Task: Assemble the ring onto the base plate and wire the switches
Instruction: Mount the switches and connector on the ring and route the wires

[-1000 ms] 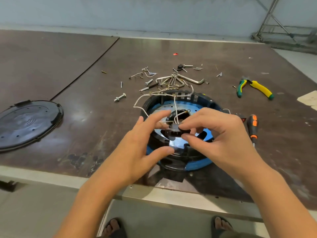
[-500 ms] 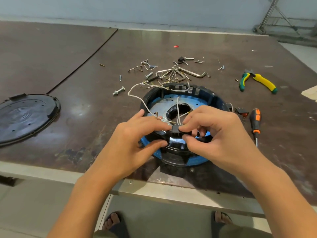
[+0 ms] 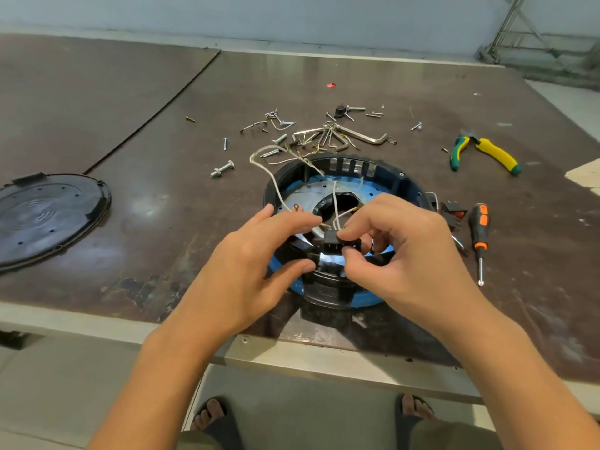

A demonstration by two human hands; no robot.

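Observation:
A black ring with a blue band (image 3: pixel 394 178) sits on the table's near side, around a shiny metal base plate (image 3: pixel 311 196). White wires (image 3: pixel 271 181) loop from the ring's far rim toward my hands. My right hand (image 3: pixel 402 251) pinches a small black switch block (image 3: pixel 337 243) between thumb and forefinger above the ring's near edge. My left hand (image 3: pixel 256 258) pinches a wire end right at the switch's left side. Two more switches (image 3: pixel 453 211) lie beside the ring on the right.
A black round cover (image 3: pixel 42 219) lies far left. Loose screws, bolts and hex keys (image 3: pixel 328 136) scatter behind the ring. Yellow-green pliers (image 3: pixel 483 152) and an orange-black screwdriver (image 3: pixel 479 235) lie to the right. The table's metal front edge (image 3: pixel 292 355) runs under my wrists.
Both hands have drawn slightly nearer to me with the switch. My left fingers have closed in on the wire end at the switch. The camera has tilted a little.

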